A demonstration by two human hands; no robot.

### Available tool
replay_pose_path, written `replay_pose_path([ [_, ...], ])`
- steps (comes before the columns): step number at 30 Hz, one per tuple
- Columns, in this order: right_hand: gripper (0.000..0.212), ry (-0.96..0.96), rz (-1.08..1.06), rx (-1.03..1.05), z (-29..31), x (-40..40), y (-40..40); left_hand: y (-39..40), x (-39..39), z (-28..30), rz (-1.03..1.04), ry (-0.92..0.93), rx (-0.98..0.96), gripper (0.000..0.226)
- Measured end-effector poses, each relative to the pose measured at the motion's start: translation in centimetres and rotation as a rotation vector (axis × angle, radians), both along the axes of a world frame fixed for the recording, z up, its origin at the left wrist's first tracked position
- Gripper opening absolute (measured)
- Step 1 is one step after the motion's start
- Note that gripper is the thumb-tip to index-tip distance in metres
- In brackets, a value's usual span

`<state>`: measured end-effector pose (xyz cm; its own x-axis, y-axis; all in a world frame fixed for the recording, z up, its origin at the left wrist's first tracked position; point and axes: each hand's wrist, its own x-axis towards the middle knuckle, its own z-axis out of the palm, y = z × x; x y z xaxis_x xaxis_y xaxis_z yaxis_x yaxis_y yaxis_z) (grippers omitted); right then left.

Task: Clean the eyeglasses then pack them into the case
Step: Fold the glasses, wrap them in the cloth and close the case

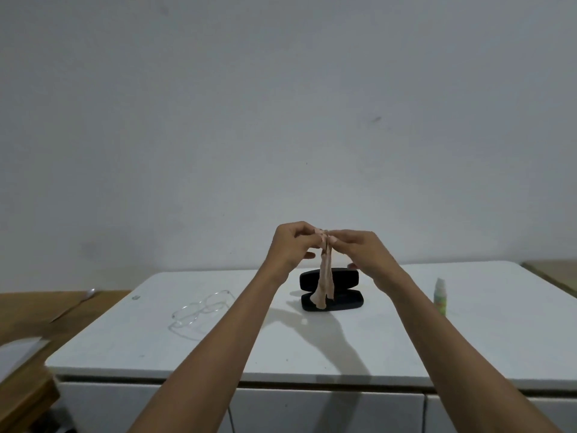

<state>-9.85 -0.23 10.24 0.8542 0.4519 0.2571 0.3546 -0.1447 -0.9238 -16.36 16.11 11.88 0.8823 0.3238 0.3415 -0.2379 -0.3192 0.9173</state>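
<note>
A beige cleaning cloth (pixel 324 284) hangs down from my two hands, which meet above the table. My left hand (pixel 292 245) and my right hand (pixel 359 250) both pinch its top edge, fingertips almost touching. Behind the cloth, a black eyeglass case (pixel 340 303) lies open on the white tabletop (pixel 249 345), its lid standing up. Clear-framed eyeglasses (pixel 203 309) rest on the table to the left, with the temples unfolded. A small green and white spray bottle (pixel 441 296) stands upright at the right.
A wooden surface (pixel 46 310) adjoins the table on the left, with a white sheet (pixel 18 351) at its near edge. Another wooden edge (pixel 555 273) shows at the far right. A plain wall rises behind the table. White cabinet fronts sit below the tabletop.
</note>
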Motion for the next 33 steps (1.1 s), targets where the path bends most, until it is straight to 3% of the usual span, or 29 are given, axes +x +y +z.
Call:
replay_pose_path([
  [3, 0.023, -0.074, 0.001, 0.103, 0.6, 0.4, -0.5, -0.3, 0.1, 0.4, -0.044, 0.053, 0.025, 0.004],
  [7, 0.008, -0.168, -0.053, 0.060, 1.0, 0.9, -0.4, -0.3, 0.3, 0.4, -0.037, 0.076, 0.014, 0.008],
  [13, 0.010, -0.104, -0.125, 0.134, 1.0, 1.3, -0.1, 0.2, 0.3, 0.4, -0.012, 0.066, -0.039, 0.008],
  [22, 0.004, 0.006, -0.199, 0.267, -0.1, 2.3, -0.7, 2.4, 0.8, -0.9, 0.195, 0.051, -0.398, 0.013],
  [26, 0.009, 0.024, -0.158, 0.268, -0.8, 2.5, -0.8, 2.5, 0.9, -1.5, 0.236, 0.022, -0.375, 0.019],
  [30, 0.023, 0.007, -0.135, 0.188, -1.4, 2.8, -1.0, 3.0, 0.9, -2.4, 0.199, 0.046, -0.222, 0.027],
  [33, 0.021, -0.020, -0.139, 0.130, -1.8, 3.0, -1.1, 3.3, 0.6, -2.9, 0.147, 0.062, -0.153, 0.021],
])
